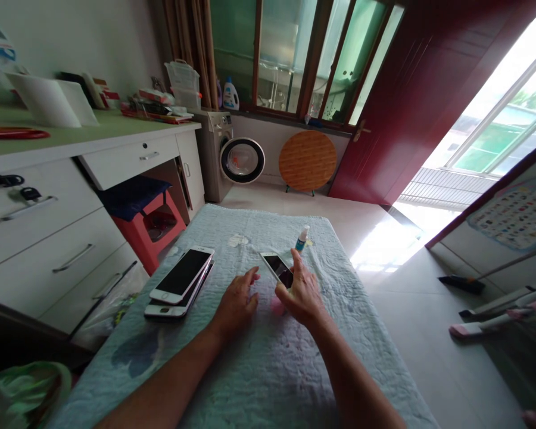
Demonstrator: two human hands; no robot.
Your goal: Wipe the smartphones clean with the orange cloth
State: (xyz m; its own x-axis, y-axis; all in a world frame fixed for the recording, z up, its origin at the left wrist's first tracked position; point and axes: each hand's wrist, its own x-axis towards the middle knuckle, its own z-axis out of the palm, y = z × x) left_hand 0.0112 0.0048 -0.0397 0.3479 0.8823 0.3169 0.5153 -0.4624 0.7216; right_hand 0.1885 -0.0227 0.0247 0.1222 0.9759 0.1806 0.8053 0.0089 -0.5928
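My right hand (301,293) is closed around a white smartphone (277,267), thumb on its near edge and fingers on its right side. The phone is tilted, its dark screen facing up. My left hand (239,299) hovers just left of it, fingers apart and slightly curled, with nothing in them. Something pink and round (277,305) shows partly below my right hand; its kind is unclear. A small spray bottle (302,238) with a white top and a blue-green label stands beyond my right hand. To the left lies a loose stack of several smartphones (183,275), a white one on top.
A light blue quilted cloth (259,369) covers the table. Left of it are a red stool (158,229) and a white drawer cabinet (67,238). Behind stand a washing machine (214,158) with its door open and a round wooden tabletop (307,161).
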